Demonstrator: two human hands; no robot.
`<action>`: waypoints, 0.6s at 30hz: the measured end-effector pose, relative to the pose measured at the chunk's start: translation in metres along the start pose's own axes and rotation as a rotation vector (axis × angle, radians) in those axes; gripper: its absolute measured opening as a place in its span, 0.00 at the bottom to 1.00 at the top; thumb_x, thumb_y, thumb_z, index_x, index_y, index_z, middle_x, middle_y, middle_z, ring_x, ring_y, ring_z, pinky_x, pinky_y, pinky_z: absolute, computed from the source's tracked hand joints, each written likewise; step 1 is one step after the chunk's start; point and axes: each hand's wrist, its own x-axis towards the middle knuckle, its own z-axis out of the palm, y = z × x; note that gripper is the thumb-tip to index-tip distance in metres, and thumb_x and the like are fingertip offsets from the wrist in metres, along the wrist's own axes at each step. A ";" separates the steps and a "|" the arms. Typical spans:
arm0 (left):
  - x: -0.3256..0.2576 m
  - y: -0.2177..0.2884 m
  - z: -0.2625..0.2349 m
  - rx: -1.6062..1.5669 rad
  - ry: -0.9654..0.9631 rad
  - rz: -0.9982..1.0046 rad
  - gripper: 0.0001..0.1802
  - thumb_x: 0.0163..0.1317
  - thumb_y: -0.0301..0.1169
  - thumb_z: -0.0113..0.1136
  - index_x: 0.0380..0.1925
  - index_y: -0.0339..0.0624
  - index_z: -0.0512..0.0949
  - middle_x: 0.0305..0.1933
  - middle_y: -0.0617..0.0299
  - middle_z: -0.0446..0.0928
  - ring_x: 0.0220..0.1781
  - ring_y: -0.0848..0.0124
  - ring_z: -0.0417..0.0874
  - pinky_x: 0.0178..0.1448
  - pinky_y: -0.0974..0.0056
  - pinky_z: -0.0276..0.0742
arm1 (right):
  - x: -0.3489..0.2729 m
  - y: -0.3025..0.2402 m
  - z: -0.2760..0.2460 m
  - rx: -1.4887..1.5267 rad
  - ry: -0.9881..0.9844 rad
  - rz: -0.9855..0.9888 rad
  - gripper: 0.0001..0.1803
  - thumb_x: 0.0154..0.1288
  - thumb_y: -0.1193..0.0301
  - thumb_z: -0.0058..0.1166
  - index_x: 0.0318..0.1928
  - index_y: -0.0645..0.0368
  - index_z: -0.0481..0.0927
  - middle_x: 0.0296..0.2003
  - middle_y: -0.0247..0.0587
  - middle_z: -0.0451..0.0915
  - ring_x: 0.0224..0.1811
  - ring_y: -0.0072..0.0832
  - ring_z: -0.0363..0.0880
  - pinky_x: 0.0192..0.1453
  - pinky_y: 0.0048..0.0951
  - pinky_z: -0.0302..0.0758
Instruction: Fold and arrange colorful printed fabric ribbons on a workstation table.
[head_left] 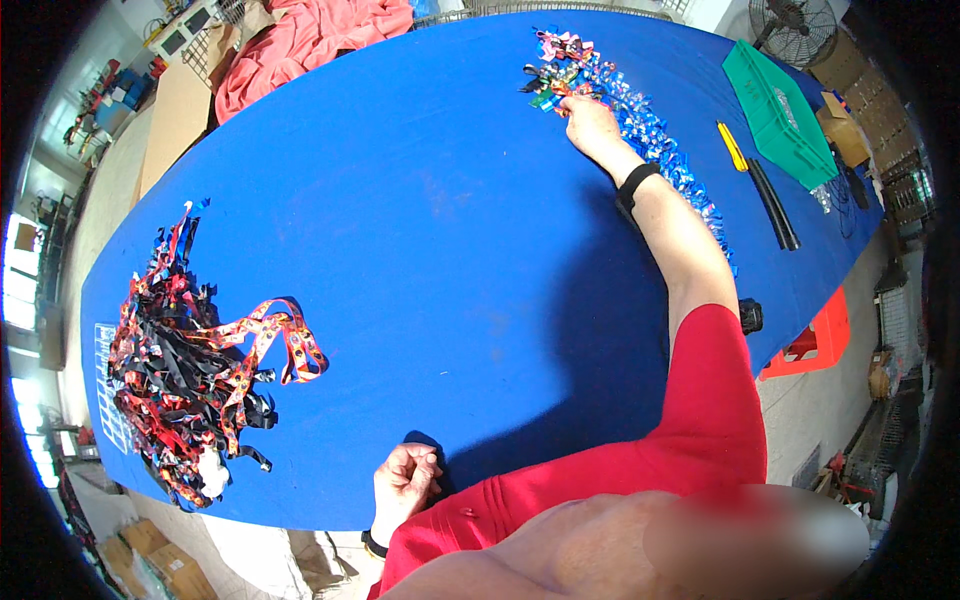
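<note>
On your left, a heap of red and black lanyards (185, 370) lies on the blue table (420, 230), and your left hand (403, 480) rests near the table's front edge, closed in a fist and holding nothing. Far to the right, your right hand (590, 122) reaches across the table, and its fingers touch the pile of blue and coloured ribbons (610, 90); I cannot tell if they pinch one. Beyond it lie a yellow tool (732, 146) and a green tray (780, 115).

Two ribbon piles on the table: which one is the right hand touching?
The shiny blue ribbon pile at the far right edge; the right hand rests on it. The red-and-black pile lies at the left, untouched.
</note>
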 end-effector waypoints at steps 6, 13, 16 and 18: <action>0.002 0.000 0.001 0.023 0.009 0.014 0.07 0.71 0.29 0.60 0.42 0.36 0.77 0.29 0.63 0.79 0.24 0.81 0.76 0.28 0.73 0.76 | 0.003 -0.001 0.006 -0.048 -0.127 0.059 0.24 0.64 0.76 0.43 0.59 0.56 0.79 0.61 0.48 0.77 0.62 0.43 0.77 0.67 0.43 0.72; -0.005 0.004 0.000 0.007 0.037 -0.020 0.06 0.71 0.29 0.59 0.41 0.37 0.78 0.29 0.64 0.79 0.23 0.81 0.75 0.28 0.73 0.75 | 0.004 0.000 0.022 -0.038 -0.048 -0.032 0.25 0.63 0.78 0.43 0.61 0.60 0.77 0.61 0.52 0.76 0.65 0.45 0.74 0.69 0.44 0.70; -0.003 0.010 0.002 0.124 0.005 0.009 0.07 0.72 0.32 0.58 0.37 0.40 0.78 0.28 0.67 0.78 0.24 0.80 0.76 0.28 0.72 0.74 | -0.004 -0.008 0.011 -0.006 -0.088 0.021 0.23 0.63 0.78 0.42 0.59 0.61 0.77 0.58 0.58 0.78 0.62 0.50 0.77 0.67 0.47 0.72; 0.002 0.017 0.005 0.188 -0.050 -0.012 0.08 0.73 0.32 0.57 0.39 0.40 0.78 0.27 0.67 0.78 0.24 0.80 0.77 0.30 0.71 0.75 | -0.009 0.024 0.016 -0.061 0.073 -0.026 0.21 0.62 0.79 0.44 0.55 0.63 0.77 0.54 0.60 0.79 0.60 0.53 0.77 0.65 0.47 0.73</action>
